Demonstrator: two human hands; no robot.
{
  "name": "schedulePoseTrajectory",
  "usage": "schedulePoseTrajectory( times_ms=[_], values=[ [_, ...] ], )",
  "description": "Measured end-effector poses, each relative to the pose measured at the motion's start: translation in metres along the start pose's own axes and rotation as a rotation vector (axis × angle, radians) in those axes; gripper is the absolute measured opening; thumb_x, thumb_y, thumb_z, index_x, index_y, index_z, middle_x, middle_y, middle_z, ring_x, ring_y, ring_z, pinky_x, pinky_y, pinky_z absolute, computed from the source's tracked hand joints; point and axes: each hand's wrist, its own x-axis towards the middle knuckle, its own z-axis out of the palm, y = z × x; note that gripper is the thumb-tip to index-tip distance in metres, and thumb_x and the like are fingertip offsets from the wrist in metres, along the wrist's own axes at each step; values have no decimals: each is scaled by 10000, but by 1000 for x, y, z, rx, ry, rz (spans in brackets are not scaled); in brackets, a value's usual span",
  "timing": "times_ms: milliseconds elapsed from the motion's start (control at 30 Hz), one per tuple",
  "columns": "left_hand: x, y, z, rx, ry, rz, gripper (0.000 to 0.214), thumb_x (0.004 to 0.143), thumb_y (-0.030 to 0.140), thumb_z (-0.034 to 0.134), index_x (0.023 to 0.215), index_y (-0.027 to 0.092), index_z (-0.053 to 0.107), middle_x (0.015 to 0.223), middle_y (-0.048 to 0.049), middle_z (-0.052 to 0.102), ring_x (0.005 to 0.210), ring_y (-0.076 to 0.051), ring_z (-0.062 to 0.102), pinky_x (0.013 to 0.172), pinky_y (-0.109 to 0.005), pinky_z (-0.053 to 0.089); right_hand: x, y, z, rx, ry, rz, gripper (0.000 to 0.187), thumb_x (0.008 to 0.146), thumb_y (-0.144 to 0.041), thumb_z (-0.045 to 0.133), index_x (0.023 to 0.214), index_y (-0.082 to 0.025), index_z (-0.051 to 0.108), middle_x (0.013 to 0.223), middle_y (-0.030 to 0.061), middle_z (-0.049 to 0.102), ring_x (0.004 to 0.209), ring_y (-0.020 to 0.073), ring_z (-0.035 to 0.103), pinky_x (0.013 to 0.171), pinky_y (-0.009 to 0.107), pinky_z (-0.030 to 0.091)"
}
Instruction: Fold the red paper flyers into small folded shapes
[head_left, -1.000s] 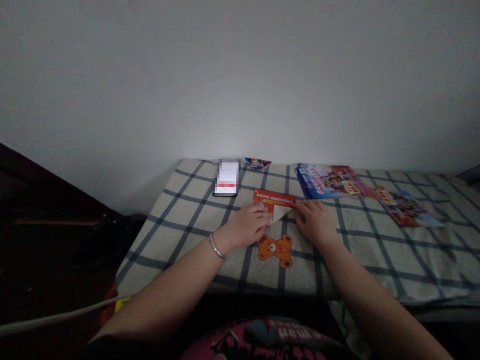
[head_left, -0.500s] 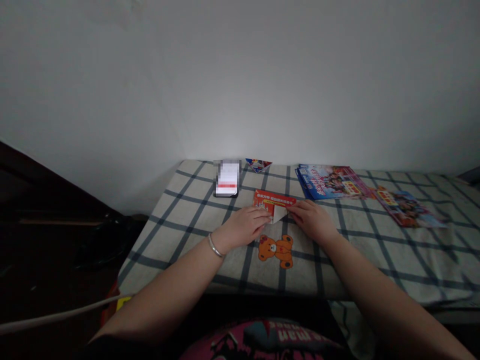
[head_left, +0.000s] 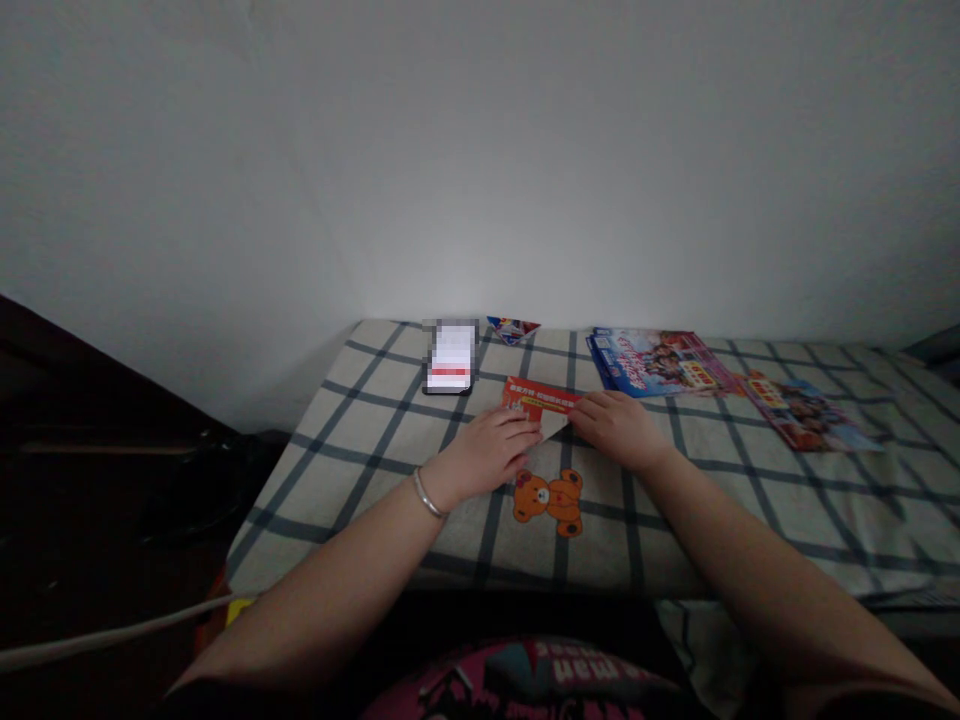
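A red printed sheet of paper, folded with a white underside flap showing, lies on the checked tablecloth in front of me. My left hand, with a silver bangle at the wrist, holds its left part down, fingers close together. On the right side, my right hand has curled fingers on the paper's edge by the flap; its thumb is mostly hidden. Just below the paper is a brown bear picture on the cloth.
A lit phone lies at the back left, beside a small folded paper triangle. Colourful leaflets are stacked at the back right, with another leaflet further right. A wall rises behind the table.
My right hand has shifted slightly left over the paper's edge, covering more of the red print and flap. My left hand stays on the paper. The whole view has drifted a little.
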Motion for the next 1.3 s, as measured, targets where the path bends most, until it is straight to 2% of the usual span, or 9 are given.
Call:
schedulePoseTrajectory(
  times_ms=[233, 367, 500, 667, 733, 833, 967, 1167, 1300],
  values=[
    [3, 3, -5, 106, 40, -53, 241, 914, 319, 578, 1086, 166, 646, 1085, -72, 690, 1075, -225, 595, 980, -422, 443, 8, -27, -19, 38, 93, 49, 182, 945, -226, 488, 982, -204, 665, 1002, 59, 697, 939, 211, 566, 816, 347, 389],
    [6, 7, -2, 159, 48, -77, 195, 921, 318, 570, 965, 155, 665, 914, -74, 695, 949, -226, 625, 875, -405, 472, 11, -43, -17, 114, 178, 108, 168, 926, -204, 501, 958, -202, 666, 988, 65, 703, 901, 203, 576, 868, 356, 394],
    [6, 8, -2, 126, 105, -125, 195, 953, 275, 498, 930, 166, 657, 923, -65, 693, 928, -217, 628, 851, -394, 482, 10, -46, -6, 226, 306, 164, 147, 925, -227, 505, 953, -213, 649, 968, 46, 704, 918, 203, 587, 902, 359, 411],
    [5, 6, -5, 54, 132, -265, 189, 954, 261, 475, 906, 172, 635, 902, -66, 681, 878, -208, 637, 822, -372, 513, 2, -29, 13, 388, 498, 510, 249, 885, -274, 549, 1120, -205, 594, 1052, 93, 671, 1002, 252, 587, 917, 416, 446],
    [4, 4, -5, 14, 133, -319, 157, 951, 236, 476, 949, 176, 622, 913, -59, 684, 859, -202, 646, 791, -357, 522, 0, -21, 19, 457, 493, 572, 254, 878, -279, 545, 1118, -208, 591, 1048, 96, 664, 1004, 265, 587, 919, 437, 451],
    [4, 2, -5, -106, 148, -389, 135, 944, 205, 485, 999, 183, 606, 975, -48, 692, 864, -192, 656, 774, -338, 524, -1, -15, 27, 573, 446, 609, 234, 868, -301, 550, 1079, -213, 600, 1050, 96, 652, 994, 261, 587, 884, 429, 480],
    [3, -3, -1, -342, 218, -483, 146, 926, 200, 493, 1030, 187, 595, 980, -39, 693, 868, -187, 658, 779, -337, 526, 1, -17, 33, 695, 413, 599, 309, 856, -305, 554, 1149, -209, 571, 1115, 103, 630, 1034, 250, 583, 855, 411, 510],
    [3, -12, 11, -834, 310, -560, 109, 889, 270, 530, 940, 178, 559, 903, -23, 682, 842, -165, 665, 773, -324, 543, 0, -20, 33, 708, 397, 529, 408, 846, -234, 510, 1254, -226, 530, 1193, 106, 614, 1104, 245, 574, 914, 437, 495],
    [5, -16, 13, -1009, 333, -578, 108, 885, 252, 528, 956, 170, 534, 943, -40, 688, 882, -169, 666, 778, -323, 544, -1, -20, 32, 746, 365, 513, 451, 840, -226, 526, 1290, -236, 507, 1221, 103, 605, 1120, 241, 570, 930, 431, 491]
  ],
)
